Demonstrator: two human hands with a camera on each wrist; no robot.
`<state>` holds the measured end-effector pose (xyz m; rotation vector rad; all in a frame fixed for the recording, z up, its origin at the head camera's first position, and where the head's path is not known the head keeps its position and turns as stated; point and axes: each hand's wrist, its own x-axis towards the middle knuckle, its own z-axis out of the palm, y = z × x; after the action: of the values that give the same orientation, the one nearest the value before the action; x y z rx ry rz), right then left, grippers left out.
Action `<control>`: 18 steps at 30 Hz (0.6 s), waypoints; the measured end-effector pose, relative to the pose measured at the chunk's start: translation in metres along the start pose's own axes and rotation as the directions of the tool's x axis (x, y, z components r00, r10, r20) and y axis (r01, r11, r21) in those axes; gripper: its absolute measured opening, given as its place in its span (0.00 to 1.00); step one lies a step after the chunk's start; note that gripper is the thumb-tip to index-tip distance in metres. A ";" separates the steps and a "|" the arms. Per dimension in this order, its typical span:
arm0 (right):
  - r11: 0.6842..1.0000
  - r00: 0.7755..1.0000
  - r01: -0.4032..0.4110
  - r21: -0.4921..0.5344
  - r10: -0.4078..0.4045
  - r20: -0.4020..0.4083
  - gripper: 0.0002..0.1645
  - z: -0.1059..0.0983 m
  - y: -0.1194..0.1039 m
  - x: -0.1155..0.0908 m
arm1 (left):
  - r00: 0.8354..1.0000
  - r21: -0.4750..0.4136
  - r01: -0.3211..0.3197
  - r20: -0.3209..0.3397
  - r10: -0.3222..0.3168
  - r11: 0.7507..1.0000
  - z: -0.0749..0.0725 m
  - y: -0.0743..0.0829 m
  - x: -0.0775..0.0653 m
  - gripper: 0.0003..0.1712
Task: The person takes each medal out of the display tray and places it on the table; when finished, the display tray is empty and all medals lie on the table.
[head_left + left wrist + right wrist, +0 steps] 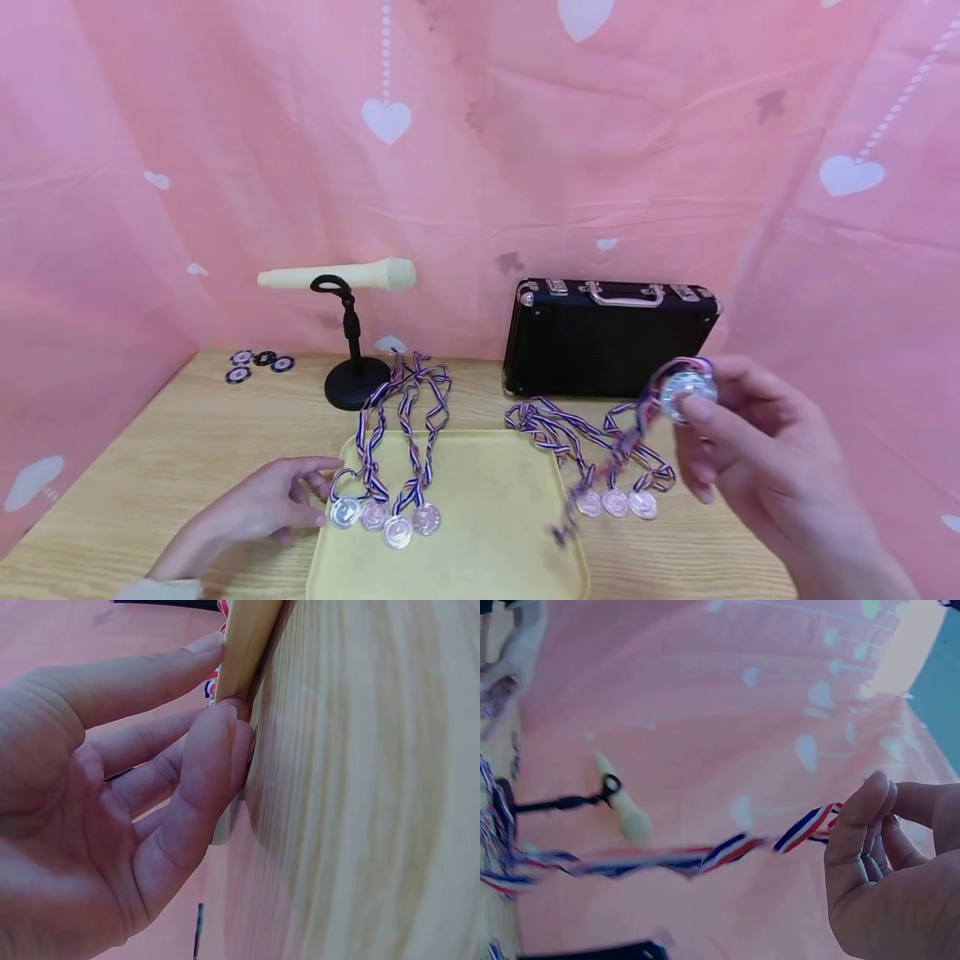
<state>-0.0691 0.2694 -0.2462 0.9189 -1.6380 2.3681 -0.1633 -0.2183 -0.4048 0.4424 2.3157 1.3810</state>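
Four ribboned medals [398,532] lie on the left half of your yellow tray [495,500], their striped ribbons [411,417] running over its far edge onto the wood tabletop [150,467] beside the black microphone stand [356,383]. Your left hand [273,504] sits just outside the left edge, fingers loosely bent and fingertips touching the rim. Your right hand [772,454] pinches a silver medal [685,383] between thumb and fingers, raised beyond the tray's right edge and, in the head view, overlapping the black briefcase [611,346]; its blurred ribbon trails down and left, the tail showing over that edge. Between the four medals and the right rim you have a broad stretch of open tray. Three more medals [615,502] lie on the tabletop just past that rim, their ribbons bunched near the tray's far right corner.
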 end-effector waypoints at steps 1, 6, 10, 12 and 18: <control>0.999 1.000 0.016 0.032 -0.016 -0.002 0.28 -0.007 -0.004 -0.005 | 1.000 0.002 -0.003 0.000 0.003 1.000 0.000 0.000 0.000 0.43; 0.996 0.995 -0.037 -0.075 0.030 -0.098 0.27 -0.042 -0.021 -0.014 | 1.000 0.019 0.015 -0.003 -0.015 1.000 0.000 0.001 0.000 0.42; 0.983 0.964 -0.168 -0.069 0.149 -0.218 0.20 -0.073 -0.027 0.004 | 1.000 0.022 0.013 0.000 -0.013 1.000 -0.001 0.001 0.000 0.42; 0.975 0.943 -0.216 -0.040 0.198 -0.267 0.18 -0.085 -0.031 0.018 | 1.000 0.020 0.003 0.004 -0.003 1.000 -0.001 -0.001 0.000 0.42; 0.977 0.918 -0.193 -0.088 0.148 -0.368 0.16 -0.114 -0.044 0.040 | 1.000 0.020 0.022 0.005 -0.022 1.000 0.000 -0.002 -0.002 0.42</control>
<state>-0.1297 0.3783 -0.2153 0.3026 -1.7434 2.3307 -0.1620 -0.2198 -0.4064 0.4250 2.3250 1.3459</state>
